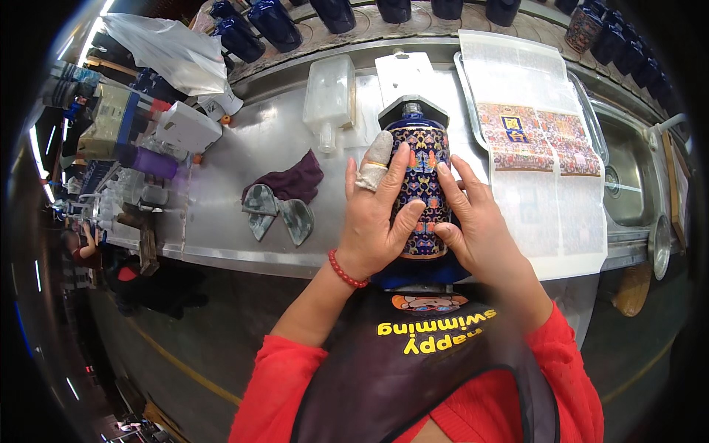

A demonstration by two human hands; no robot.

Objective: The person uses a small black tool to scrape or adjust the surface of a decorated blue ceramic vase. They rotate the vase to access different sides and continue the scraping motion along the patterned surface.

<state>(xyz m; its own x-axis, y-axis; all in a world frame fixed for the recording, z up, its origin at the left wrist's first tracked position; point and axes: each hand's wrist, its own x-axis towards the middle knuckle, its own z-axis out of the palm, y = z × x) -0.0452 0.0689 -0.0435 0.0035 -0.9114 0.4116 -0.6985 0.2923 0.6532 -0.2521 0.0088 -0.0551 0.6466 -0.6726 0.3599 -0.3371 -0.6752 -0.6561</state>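
A dark blue bottle (411,110) lies with its neck pointing away from me, in front of my body. Its front carries a colourful patterned decal (425,177) with orange, red and gold motifs. My left hand (377,210) lies along the bottle's left side, fingers stretched, index finger and thumb touching the decal. One of its fingers is wrapped in greyish cloth (374,166). On the right side rests my right hand (480,221), its fingers straight and apart, thumb on the decal. Behind the neck shows a dark angular support (436,111).
Right of the bottle, printed decal sheets (517,199) lie over a tray, beside a metal sink (628,177). To the left are a purple cloth (299,177), grey-green pads (297,219) and a clear container (329,92). Several blue bottles (275,24) line the back.
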